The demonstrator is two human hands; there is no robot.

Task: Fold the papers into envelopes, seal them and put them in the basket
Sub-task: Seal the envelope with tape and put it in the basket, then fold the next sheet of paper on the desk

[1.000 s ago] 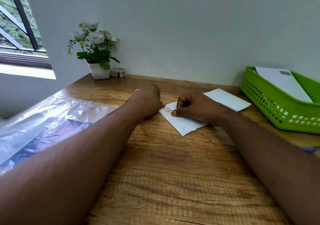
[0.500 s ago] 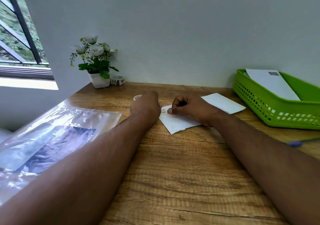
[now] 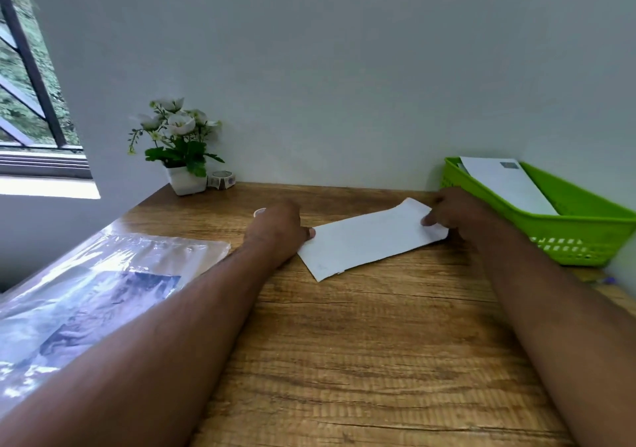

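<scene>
Wood-grain desk fills our view, a green basket at its right edge holding one envelope. Between our hands lies the white folded paper, flat on the desk. Our right hand pinches its far end; our left hand rests curled at its near corner, thumb touching.

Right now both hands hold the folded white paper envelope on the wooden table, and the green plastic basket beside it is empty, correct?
Not quite. The head view shows the green plastic basket already holds a white envelope. The rest stands: the left hand and right hand hold the folded white paper envelope on the wooden table.
</scene>
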